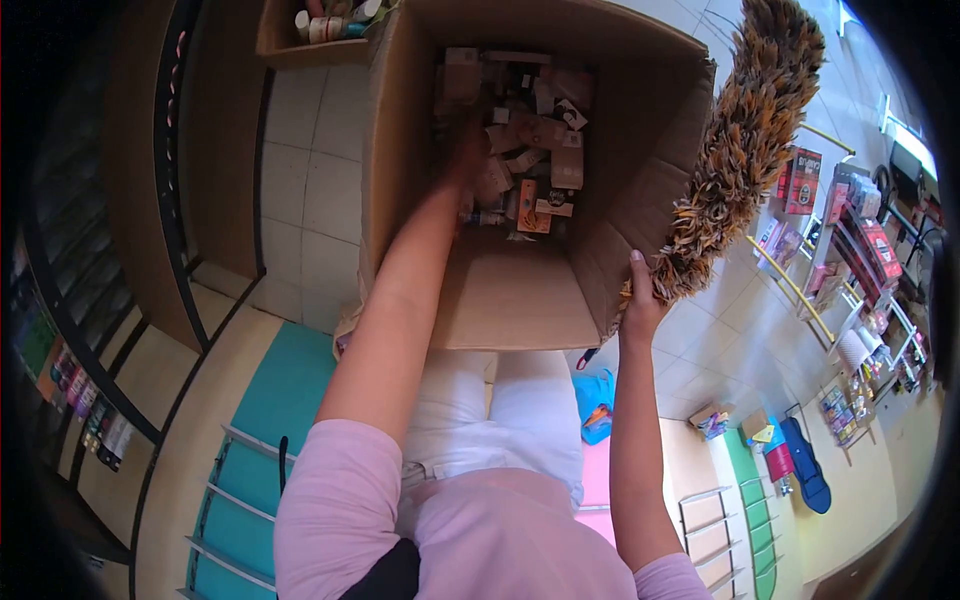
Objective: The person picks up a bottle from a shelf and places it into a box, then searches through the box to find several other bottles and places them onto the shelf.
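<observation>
A large open cardboard box (515, 300) stands in front of my legs, holding a jumble of small cartons (566, 165) and packets. My left hand (472, 152) reaches deep inside, along the left wall, among the small cartons. Shadow hides its fingers, so I cannot see whether it grips anything. An orange carton (528, 205) lies near the bottom, right of that hand. At the box's near right corner, my right hand (641, 300) holds the cardboard edge, thumb on the inner side and fingers mostly out of sight. A brown feather duster (735, 150) leans along the box's right side, its lower end touching that hand.
Upper left, a smaller box (285, 45) contains bottles. Dark shelving (190, 180) stands on the left. Stocked display racks (870, 235) line the right. A blue bag (597, 405) rests on the floor beside my leg, and a blue guitar-shaped case (805, 465) is farther right.
</observation>
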A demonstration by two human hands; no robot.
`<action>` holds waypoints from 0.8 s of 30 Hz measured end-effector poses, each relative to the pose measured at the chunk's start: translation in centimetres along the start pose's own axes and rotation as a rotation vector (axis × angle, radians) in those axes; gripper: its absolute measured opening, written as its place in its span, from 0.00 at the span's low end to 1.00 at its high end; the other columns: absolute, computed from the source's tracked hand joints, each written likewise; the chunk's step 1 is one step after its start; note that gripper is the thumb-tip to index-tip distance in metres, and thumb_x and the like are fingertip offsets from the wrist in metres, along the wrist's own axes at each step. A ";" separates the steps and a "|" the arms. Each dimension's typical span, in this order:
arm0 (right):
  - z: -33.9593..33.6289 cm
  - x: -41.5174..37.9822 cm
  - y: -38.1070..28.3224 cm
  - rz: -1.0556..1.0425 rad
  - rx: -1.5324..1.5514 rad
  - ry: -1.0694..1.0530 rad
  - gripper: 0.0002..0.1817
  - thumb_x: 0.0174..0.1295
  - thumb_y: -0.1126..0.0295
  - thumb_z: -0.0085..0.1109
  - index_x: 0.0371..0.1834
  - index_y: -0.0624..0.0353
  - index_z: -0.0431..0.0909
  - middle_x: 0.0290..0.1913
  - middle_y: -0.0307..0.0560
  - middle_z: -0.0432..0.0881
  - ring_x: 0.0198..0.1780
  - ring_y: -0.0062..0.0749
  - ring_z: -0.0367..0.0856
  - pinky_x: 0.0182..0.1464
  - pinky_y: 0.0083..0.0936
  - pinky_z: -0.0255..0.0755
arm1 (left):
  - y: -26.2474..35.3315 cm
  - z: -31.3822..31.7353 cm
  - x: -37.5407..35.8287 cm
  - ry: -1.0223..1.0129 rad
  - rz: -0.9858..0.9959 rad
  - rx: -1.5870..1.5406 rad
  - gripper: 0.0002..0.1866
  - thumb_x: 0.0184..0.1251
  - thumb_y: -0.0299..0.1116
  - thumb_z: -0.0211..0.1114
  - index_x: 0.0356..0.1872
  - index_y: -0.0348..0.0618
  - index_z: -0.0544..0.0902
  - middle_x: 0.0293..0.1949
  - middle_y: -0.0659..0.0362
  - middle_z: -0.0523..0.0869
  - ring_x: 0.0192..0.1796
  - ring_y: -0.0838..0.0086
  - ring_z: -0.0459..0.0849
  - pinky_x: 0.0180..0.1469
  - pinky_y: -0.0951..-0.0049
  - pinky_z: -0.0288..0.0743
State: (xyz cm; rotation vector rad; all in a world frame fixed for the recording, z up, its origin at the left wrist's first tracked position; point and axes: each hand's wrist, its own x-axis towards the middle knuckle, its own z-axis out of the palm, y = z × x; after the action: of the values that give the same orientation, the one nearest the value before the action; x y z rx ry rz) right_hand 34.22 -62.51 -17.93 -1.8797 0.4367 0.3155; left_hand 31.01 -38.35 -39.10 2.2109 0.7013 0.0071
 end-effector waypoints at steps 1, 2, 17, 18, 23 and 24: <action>0.0 -0.1 -0.4 0.026 -0.003 -0.007 0.19 0.45 0.73 0.60 0.40 0.68 0.66 0.38 0.42 0.70 0.40 0.24 0.66 0.46 0.19 0.59 | -1.3 0.6 1.1 -0.089 -0.020 -0.027 0.19 0.51 0.25 0.49 0.47 0.43 0.68 0.41 0.44 0.74 0.46 0.55 0.72 0.45 0.60 0.66; 0.0 -0.1 -0.7 0.049 -0.008 -0.014 0.19 0.46 0.73 0.60 0.40 0.68 0.66 0.38 0.41 0.71 0.40 0.24 0.66 0.46 0.19 0.59 | -2.6 1.2 2.4 -0.100 0.017 0.005 0.18 0.51 0.25 0.48 0.47 0.43 0.68 0.39 0.44 0.75 0.45 0.54 0.73 0.43 0.60 0.67; 0.3 0.2 -0.2 0.043 -0.046 0.025 0.26 0.45 0.75 0.60 0.48 0.70 0.61 0.47 0.45 0.68 0.47 0.25 0.65 0.50 0.18 0.58 | -6.7 4.9 5.4 -0.032 0.128 -0.120 0.15 0.49 0.28 0.52 0.41 0.44 0.72 0.37 0.49 0.77 0.39 0.57 0.76 0.41 0.62 0.69; 0.3 0.2 -0.4 0.046 -0.047 0.024 0.25 0.46 0.75 0.59 0.48 0.70 0.62 0.47 0.45 0.68 0.47 0.25 0.65 0.50 0.18 0.58 | -6.0 4.9 5.4 -0.018 0.115 -0.125 0.14 0.49 0.28 0.52 0.41 0.44 0.73 0.38 0.49 0.77 0.38 0.57 0.76 0.41 0.62 0.69; -0.6 0.0 -0.1 0.157 -0.111 -0.020 0.23 0.46 0.75 0.59 0.46 0.69 0.64 0.44 0.44 0.69 0.44 0.23 0.66 0.48 0.18 0.59 | -1.9 2.6 5.9 -0.321 -0.245 -0.502 0.17 0.48 0.36 0.58 0.40 0.41 0.74 0.39 0.52 0.77 0.37 0.65 0.77 0.39 0.67 0.70; -0.6 0.1 0.1 0.141 -0.123 -0.028 0.22 0.47 0.75 0.59 0.45 0.69 0.64 0.43 0.43 0.70 0.43 0.23 0.66 0.47 0.18 0.59 | 0.9 0.5 6.3 -0.374 -0.260 -0.452 0.17 0.47 0.37 0.59 0.39 0.40 0.75 0.38 0.52 0.78 0.37 0.67 0.77 0.39 0.68 0.70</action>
State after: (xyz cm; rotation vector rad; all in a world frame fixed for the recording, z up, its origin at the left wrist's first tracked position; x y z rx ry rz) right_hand 34.30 -63.13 -17.89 -1.9652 0.5426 0.4720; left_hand 36.91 -36.10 -40.13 1.6188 0.6899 -0.3386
